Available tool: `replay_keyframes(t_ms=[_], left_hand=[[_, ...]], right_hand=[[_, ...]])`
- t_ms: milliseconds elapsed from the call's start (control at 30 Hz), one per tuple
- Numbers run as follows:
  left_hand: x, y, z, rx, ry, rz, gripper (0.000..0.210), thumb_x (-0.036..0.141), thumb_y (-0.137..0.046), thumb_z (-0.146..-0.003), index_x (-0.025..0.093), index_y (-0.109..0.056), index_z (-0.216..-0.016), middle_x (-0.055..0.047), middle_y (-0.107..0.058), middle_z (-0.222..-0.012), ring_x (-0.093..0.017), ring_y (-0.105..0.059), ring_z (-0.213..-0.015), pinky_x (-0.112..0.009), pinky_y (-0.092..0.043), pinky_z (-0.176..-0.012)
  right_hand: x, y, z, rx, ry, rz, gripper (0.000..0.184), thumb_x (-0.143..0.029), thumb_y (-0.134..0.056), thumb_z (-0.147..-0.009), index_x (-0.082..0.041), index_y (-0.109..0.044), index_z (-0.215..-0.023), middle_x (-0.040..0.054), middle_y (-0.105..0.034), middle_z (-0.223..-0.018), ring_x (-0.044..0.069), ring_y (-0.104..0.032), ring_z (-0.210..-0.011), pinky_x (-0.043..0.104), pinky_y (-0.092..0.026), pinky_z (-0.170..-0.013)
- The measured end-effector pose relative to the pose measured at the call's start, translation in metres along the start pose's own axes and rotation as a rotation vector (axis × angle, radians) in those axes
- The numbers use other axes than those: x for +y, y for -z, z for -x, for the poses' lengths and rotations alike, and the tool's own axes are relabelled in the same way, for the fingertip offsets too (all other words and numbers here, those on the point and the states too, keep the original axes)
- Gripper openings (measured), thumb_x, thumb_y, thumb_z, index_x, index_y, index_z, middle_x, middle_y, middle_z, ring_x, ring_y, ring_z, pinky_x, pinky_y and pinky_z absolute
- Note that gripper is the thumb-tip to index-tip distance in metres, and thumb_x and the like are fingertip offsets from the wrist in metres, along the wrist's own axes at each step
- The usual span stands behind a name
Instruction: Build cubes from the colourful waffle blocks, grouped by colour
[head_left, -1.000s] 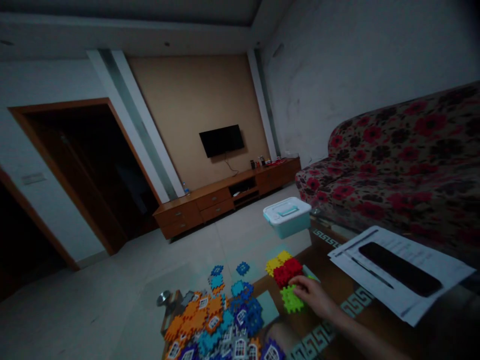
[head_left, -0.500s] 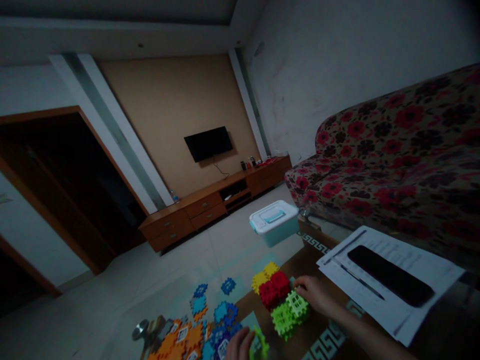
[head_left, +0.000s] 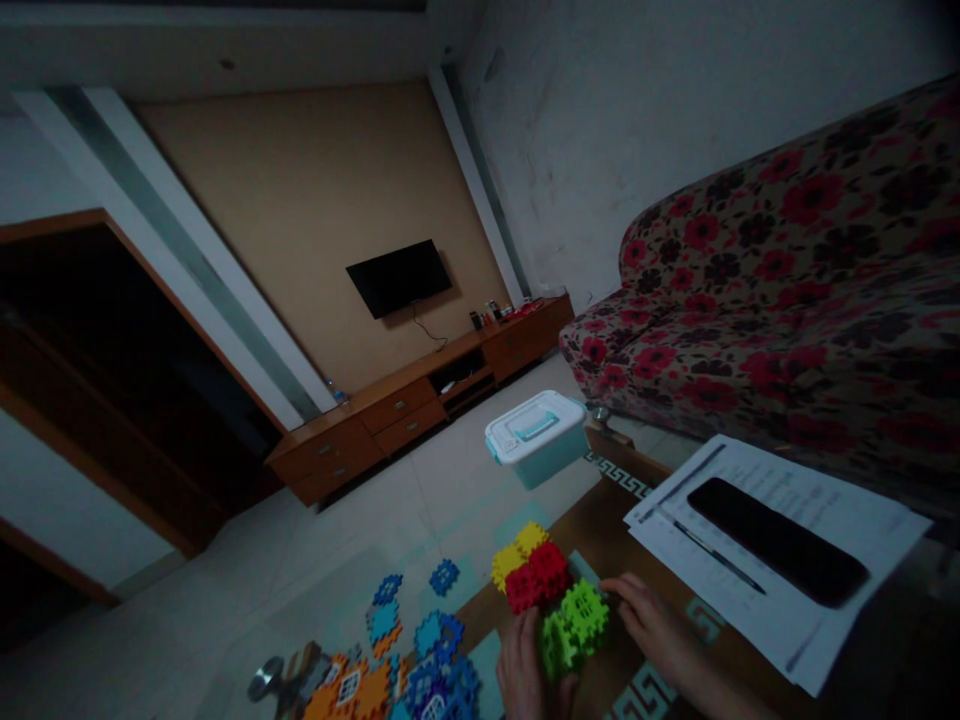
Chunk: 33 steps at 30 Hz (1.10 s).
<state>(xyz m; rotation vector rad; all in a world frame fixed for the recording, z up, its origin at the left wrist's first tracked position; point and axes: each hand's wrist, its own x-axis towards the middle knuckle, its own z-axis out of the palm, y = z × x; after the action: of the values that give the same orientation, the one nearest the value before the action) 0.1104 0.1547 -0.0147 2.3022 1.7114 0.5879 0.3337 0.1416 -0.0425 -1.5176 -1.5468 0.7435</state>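
As the left hand (head_left: 522,662) gripped the green blocks (head_left: 571,630), the right hand's (head_left: 649,616) grip unclear just beside them, this looked like positioning, with careful alignment called for next!

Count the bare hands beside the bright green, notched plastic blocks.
2: the left hand left of the green blocks, cut off by the bottom edge, and the right hand right of them. No other hand shows.

Floral sofa (head_left: 720,300), wall-mounted television (head_left: 399,279), black phone (head_left: 778,541) and pen (head_left: 718,557) on papers (head_left: 796,628)
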Motion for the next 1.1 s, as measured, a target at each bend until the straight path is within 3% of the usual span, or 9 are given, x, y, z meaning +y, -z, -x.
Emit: replay_keyframes(t_ms=[133, 267, 500, 700, 833, 900, 967, 1100], left_hand=[[-0.001, -0.013, 0.012, -0.026, 0.222, -0.115, 0.085, 0.021, -0.063, -0.06, 0.01, -0.045, -0.142, -0.019, -0.05, -0.145, -0.036, -0.045, -0.136, -0.044, -0.041, -0.109], [0.005, -0.02, 0.019, -0.046, 0.351, -0.114, 0.091, 0.021, -0.063, -0.063, 0.011, -0.033, -0.149, -0.017, -0.051, -0.144, -0.034, -0.047, -0.133, -0.042, -0.043, -0.105], [0.016, -0.017, 0.016, -0.024, 0.404, -0.083, 0.081, 0.012, -0.057, -0.071, 0.015, -0.033, -0.148, -0.013, -0.057, -0.14, -0.029, -0.048, -0.131, -0.042, -0.036, -0.109], [0.034, 0.001, 0.015, -0.052, 0.383, -0.009, 0.085, 0.007, -0.056, -0.072, 0.011, -0.025, -0.151, -0.017, -0.05, -0.145, -0.031, -0.043, -0.132, -0.046, -0.03, -0.111], [0.039, 0.016, 0.032, -0.075, 0.427, 0.077, 0.094, 0.009, -0.066, -0.067, 0.013, -0.023, -0.152, -0.018, -0.048, -0.145, -0.034, -0.041, -0.133, -0.049, -0.028, -0.113], [0.031, 0.025, 0.051, -0.098, 0.445, 0.119, 0.095, 0.012, -0.069, -0.066, 0.016, -0.028, -0.151, -0.018, -0.045, -0.147, -0.035, -0.038, -0.135, -0.051, -0.026, -0.115], [0.012, 0.035, 0.078, -0.049, 0.441, 0.127, 0.088, 0.014, -0.068, -0.067, 0.018, -0.035, -0.148, -0.016, -0.043, -0.149, -0.034, -0.035, -0.138, -0.051, -0.024, -0.117], [-0.05, 0.073, 0.148, 0.13, 0.436, -0.034, 0.063, 0.014, -0.054, -0.077, 0.018, -0.049, -0.139, -0.014, -0.051, -0.144, -0.028, -0.041, -0.137, -0.044, -0.031, -0.116]], right_hand=[[0.007, -0.011, 0.011, -0.055, -0.013, 0.011, 0.076, -0.005, -0.042, -0.062, -0.021, -0.055, -0.135, 0.009, -0.058, -0.136, 0.019, -0.054, -0.127, 0.033, -0.037, -0.111], [0.016, -0.031, 0.015, -0.042, -0.034, 0.138, 0.082, -0.008, -0.046, -0.062, -0.025, -0.047, -0.143, 0.0064, -0.051, -0.147, 0.024, -0.04, -0.14, 0.042, -0.028, -0.118], [0.027, -0.054, 0.009, 0.032, 0.008, 0.277, 0.071, -0.011, -0.04, -0.075, -0.017, -0.04, -0.146, 0.0103, -0.052, -0.146, 0.024, -0.042, -0.139, 0.042, -0.031, -0.117], [0.026, -0.05, 0.006, 0.067, 0.113, 0.207, 0.065, -0.017, -0.043, -0.075, -0.014, -0.044, -0.141, 0.0157, -0.058, -0.136, 0.029, -0.053, -0.128, 0.044, -0.042, -0.109], [0.046, -0.041, 0.018, 0.151, 0.202, 0.093, 0.056, -0.028, -0.045, -0.084, -0.018, -0.042, -0.139, 0.0156, -0.06, -0.123, 0.029, -0.062, -0.114, 0.045, -0.052, -0.096], [0.057, -0.037, 0.024, 0.194, 0.185, 0.086, 0.053, -0.037, -0.048, -0.086, -0.022, -0.044, -0.137, 0.0153, -0.06, -0.117, 0.031, -0.065, -0.104, 0.047, -0.055, -0.089], [0.061, -0.037, 0.031, 0.2, 0.189, 0.08, 0.051, -0.042, -0.05, -0.088, -0.023, -0.046, -0.135, 0.0158, -0.059, -0.119, 0.032, -0.066, -0.1, 0.048, -0.056, -0.085], [0.036, -0.054, 0.049, 0.137, 0.267, 0.014, 0.042, -0.04, -0.049, -0.09, -0.026, -0.056, -0.129, 0.0148, -0.061, -0.124, 0.031, -0.066, -0.106, 0.045, -0.057, -0.086]])
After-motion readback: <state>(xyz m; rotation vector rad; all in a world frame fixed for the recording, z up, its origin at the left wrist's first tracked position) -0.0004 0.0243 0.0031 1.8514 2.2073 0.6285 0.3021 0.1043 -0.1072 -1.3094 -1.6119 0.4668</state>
